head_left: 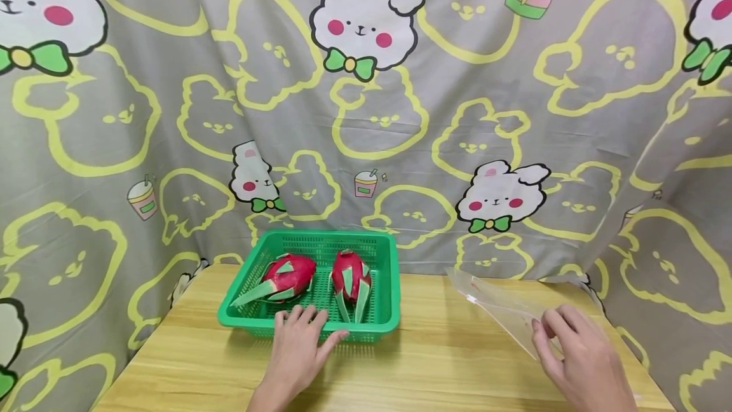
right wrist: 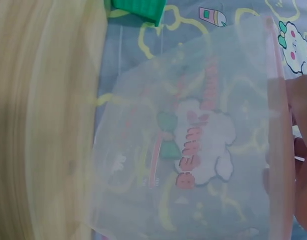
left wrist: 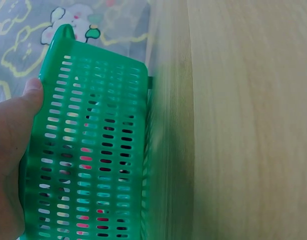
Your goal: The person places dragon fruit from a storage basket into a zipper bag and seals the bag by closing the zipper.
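Observation:
Two red dragon fruits with green scales lie in a green plastic basket (head_left: 394, 297); the left one (head_left: 291, 275) is tilted sideways, and the right one (head_left: 350, 275) points its long scales toward the front. My left hand (head_left: 300, 342) grips the basket's front rim, fingers bent over it and thumb along the edge. The basket's slotted wall (left wrist: 93, 140) fills much of the left wrist view. On the right, my right hand (head_left: 583, 355) pinches a translucent zip bag (head_left: 503, 304) by its zipped edge. Red lettering shows on the bag in the right wrist view.
A wooden table (head_left: 434, 361) lies under the basket and the bag. Behind it and along both sides hangs a grey curtain (head_left: 434, 113) printed with rabbits and yellow outlines, close to the table's back edge.

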The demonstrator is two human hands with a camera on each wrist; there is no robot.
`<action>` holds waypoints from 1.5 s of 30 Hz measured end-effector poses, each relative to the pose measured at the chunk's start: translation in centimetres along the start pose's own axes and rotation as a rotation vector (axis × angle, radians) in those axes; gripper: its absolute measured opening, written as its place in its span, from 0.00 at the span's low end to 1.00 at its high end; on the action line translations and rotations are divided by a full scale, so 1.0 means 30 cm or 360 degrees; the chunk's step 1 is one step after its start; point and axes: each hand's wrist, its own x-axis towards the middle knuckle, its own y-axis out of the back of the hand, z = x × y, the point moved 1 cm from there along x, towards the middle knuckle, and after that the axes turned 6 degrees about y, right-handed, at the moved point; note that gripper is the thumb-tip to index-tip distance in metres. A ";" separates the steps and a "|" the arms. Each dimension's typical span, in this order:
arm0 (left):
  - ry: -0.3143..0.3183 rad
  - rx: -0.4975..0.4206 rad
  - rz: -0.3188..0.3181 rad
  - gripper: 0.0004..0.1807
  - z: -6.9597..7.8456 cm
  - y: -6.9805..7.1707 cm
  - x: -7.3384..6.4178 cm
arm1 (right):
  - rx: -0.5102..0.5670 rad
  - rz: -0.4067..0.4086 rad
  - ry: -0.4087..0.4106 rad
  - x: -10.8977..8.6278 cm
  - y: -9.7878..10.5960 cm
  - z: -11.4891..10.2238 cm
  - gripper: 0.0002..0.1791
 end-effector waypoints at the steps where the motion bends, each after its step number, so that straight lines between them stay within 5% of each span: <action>1: 0.0002 0.0004 0.0001 0.33 -0.001 0.000 -0.001 | -0.0026 0.0032 0.0005 0.004 0.003 0.001 0.22; 11: 0.0015 -0.0006 0.0012 0.33 -0.010 0.003 -0.011 | -0.0083 0.0185 -0.0089 0.026 0.027 0.000 0.24; 26: 0.0020 0.0029 -0.0036 0.34 -0.003 0.010 -0.002 | -0.0188 0.0579 -0.0204 0.066 0.070 -0.012 0.23; 40: 0.0037 0.0008 -0.0059 0.35 0.008 0.017 0.004 | -0.0096 0.0581 -0.0689 0.059 0.108 -0.051 0.18; 45: 0.0048 0.0012 -0.0072 0.36 0.006 0.016 0.001 | 0.0069 0.0600 -0.1081 0.065 0.143 -0.040 0.16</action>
